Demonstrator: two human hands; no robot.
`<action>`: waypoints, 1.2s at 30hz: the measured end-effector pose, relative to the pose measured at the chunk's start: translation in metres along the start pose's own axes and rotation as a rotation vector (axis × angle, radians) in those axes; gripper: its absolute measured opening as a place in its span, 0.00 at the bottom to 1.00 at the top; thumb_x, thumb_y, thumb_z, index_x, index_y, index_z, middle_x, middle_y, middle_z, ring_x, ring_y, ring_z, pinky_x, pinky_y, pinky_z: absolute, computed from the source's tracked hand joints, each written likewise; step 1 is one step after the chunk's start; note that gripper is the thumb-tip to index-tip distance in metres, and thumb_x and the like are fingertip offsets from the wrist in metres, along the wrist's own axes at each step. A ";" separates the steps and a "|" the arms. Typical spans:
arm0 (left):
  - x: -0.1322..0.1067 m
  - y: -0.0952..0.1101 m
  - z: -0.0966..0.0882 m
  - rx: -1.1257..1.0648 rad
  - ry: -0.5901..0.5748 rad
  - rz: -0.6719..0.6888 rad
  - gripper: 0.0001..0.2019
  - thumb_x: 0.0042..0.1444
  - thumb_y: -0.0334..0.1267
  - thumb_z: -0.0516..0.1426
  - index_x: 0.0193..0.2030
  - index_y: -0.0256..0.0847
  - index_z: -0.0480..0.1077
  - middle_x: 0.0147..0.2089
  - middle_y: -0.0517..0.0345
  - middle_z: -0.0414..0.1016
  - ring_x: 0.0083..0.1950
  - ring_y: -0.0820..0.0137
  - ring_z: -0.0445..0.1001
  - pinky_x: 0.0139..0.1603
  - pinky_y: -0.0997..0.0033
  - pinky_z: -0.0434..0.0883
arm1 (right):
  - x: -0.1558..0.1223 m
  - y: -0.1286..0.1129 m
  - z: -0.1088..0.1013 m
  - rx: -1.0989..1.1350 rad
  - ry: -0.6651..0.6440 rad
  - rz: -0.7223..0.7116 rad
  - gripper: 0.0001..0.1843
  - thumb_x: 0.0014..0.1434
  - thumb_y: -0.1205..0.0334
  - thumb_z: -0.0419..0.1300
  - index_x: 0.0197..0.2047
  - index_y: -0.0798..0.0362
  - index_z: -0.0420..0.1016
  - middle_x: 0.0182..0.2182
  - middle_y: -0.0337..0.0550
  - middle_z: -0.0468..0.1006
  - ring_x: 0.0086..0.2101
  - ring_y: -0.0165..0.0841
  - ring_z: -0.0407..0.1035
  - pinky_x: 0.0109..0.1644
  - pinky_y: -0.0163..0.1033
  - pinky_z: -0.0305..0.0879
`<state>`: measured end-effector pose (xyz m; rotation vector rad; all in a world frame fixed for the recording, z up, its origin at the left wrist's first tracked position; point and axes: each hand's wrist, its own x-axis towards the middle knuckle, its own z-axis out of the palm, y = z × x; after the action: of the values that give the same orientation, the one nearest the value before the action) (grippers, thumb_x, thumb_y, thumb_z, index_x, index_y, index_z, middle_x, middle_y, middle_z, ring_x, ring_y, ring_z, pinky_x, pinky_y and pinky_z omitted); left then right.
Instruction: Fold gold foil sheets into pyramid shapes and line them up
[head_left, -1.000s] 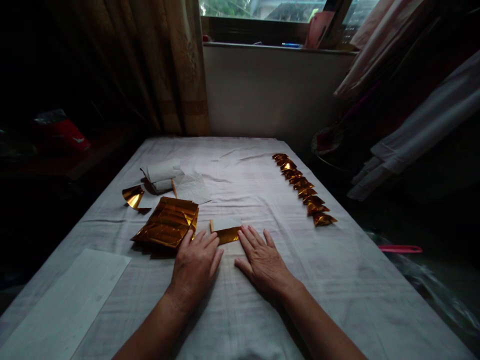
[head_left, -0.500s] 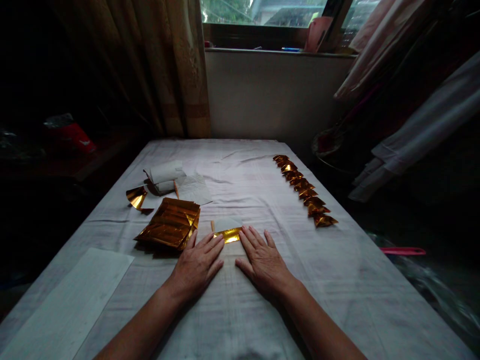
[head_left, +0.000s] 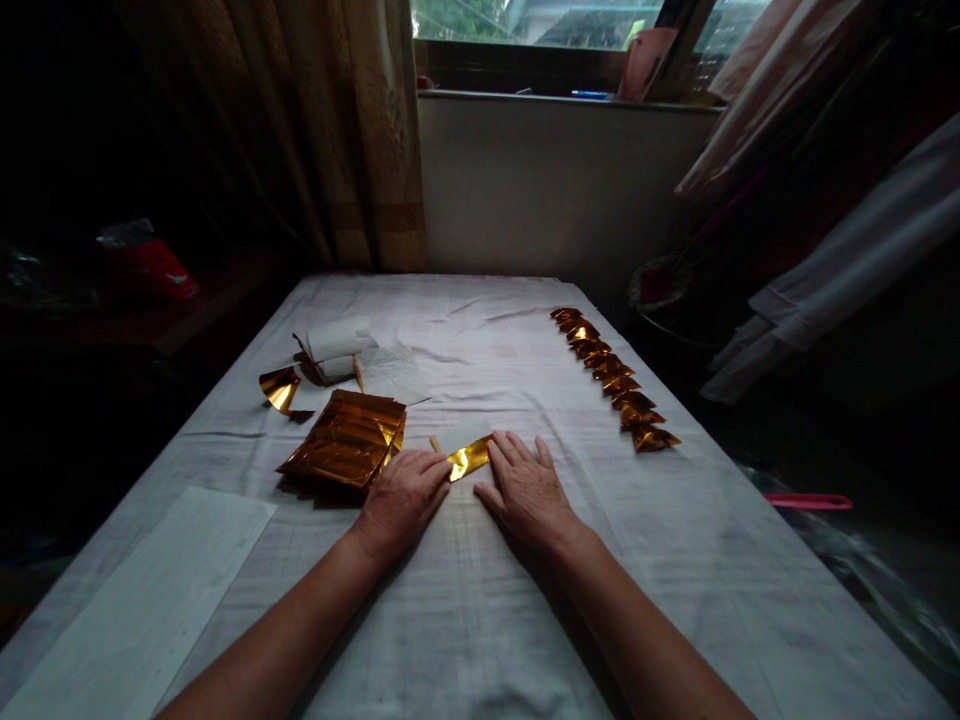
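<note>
Between my hands lies a folded strip of shiny gold foil paper (head_left: 469,458), tilted with its right end farther from me. My left hand (head_left: 403,500) has its fingers bent and closed at the strip's left end; the thumb points along the near side. My right hand (head_left: 526,488) lies flat with fingers stretched out, their tips at the strip's right end. Part of a pale sheet (head_left: 459,436) shows just beyond the strip. Right beside my left hand is a stack of gold foil sheets (head_left: 345,440), partly covered by its fingers.
A row of folded gold foil pieces (head_left: 615,384) runs along the table's right side. Crumpled pale paper (head_left: 337,342) and a curled gold scrap (head_left: 280,388) lie at the back left. A long white sheet (head_left: 157,590) covers the front left of the cloth-covered table (head_left: 480,620).
My left fingers have gone from stretched flat to bent and closed at the strip's end. The foil strip has turned, its right end now farther away. My right hand stays flat.
</note>
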<state>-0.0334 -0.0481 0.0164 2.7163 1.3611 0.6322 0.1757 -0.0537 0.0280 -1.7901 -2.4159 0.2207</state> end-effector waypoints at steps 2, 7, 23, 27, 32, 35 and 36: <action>0.007 0.001 0.002 0.018 0.022 0.000 0.08 0.65 0.38 0.54 0.46 0.43 0.74 0.44 0.53 0.79 0.47 0.63 0.75 0.52 0.59 0.70 | 0.006 0.002 0.001 -0.004 0.042 0.003 0.30 0.64 0.52 0.57 0.65 0.58 0.64 0.67 0.59 0.61 0.66 0.50 0.54 0.68 0.65 0.42; 0.012 0.000 0.008 0.033 0.071 0.014 0.09 0.66 0.42 0.54 0.42 0.43 0.75 0.41 0.54 0.78 0.44 0.64 0.74 0.49 0.61 0.68 | 0.008 0.002 0.005 0.069 0.175 -0.110 0.21 0.64 0.58 0.58 0.59 0.52 0.72 0.62 0.51 0.69 0.62 0.46 0.60 0.65 0.56 0.51; 0.011 -0.002 0.008 -0.096 0.039 -0.093 0.12 0.67 0.43 0.52 0.46 0.45 0.76 0.44 0.54 0.78 0.48 0.63 0.72 0.52 0.61 0.68 | 0.017 -0.002 0.017 0.182 0.291 -0.191 0.10 0.66 0.59 0.57 0.43 0.46 0.80 0.46 0.44 0.80 0.46 0.36 0.71 0.50 0.42 0.62; 0.013 -0.004 0.010 -0.088 0.058 -0.150 0.10 0.66 0.40 0.52 0.41 0.43 0.74 0.43 0.54 0.77 0.47 0.63 0.72 0.51 0.59 0.68 | 0.017 -0.005 0.018 0.275 0.320 -0.123 0.10 0.65 0.62 0.57 0.41 0.47 0.80 0.45 0.43 0.81 0.46 0.36 0.71 0.50 0.43 0.63; 0.017 -0.001 0.009 -0.089 0.072 -0.216 0.09 0.65 0.39 0.53 0.36 0.43 0.72 0.40 0.56 0.76 0.45 0.63 0.70 0.50 0.60 0.67 | 0.023 -0.006 0.019 0.324 0.308 -0.015 0.09 0.64 0.62 0.57 0.36 0.48 0.79 0.43 0.43 0.80 0.44 0.36 0.71 0.50 0.42 0.64; 0.019 0.003 0.009 -0.070 0.072 -0.247 0.07 0.65 0.38 0.54 0.35 0.43 0.71 0.39 0.56 0.76 0.44 0.63 0.69 0.48 0.60 0.65 | 0.026 -0.007 0.019 0.329 0.289 0.024 0.08 0.63 0.61 0.57 0.35 0.49 0.78 0.42 0.44 0.80 0.43 0.37 0.71 0.51 0.42 0.64; 0.019 0.004 0.009 -0.059 0.070 -0.257 0.07 0.64 0.39 0.55 0.35 0.43 0.70 0.39 0.56 0.75 0.44 0.62 0.69 0.48 0.60 0.65 | 0.027 -0.008 0.018 0.326 0.284 0.036 0.08 0.63 0.60 0.58 0.35 0.49 0.78 0.41 0.44 0.79 0.43 0.37 0.71 0.51 0.42 0.64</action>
<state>-0.0168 -0.0341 0.0155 2.4374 1.6431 0.7374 0.1569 -0.0315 0.0121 -1.5984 -2.0216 0.3193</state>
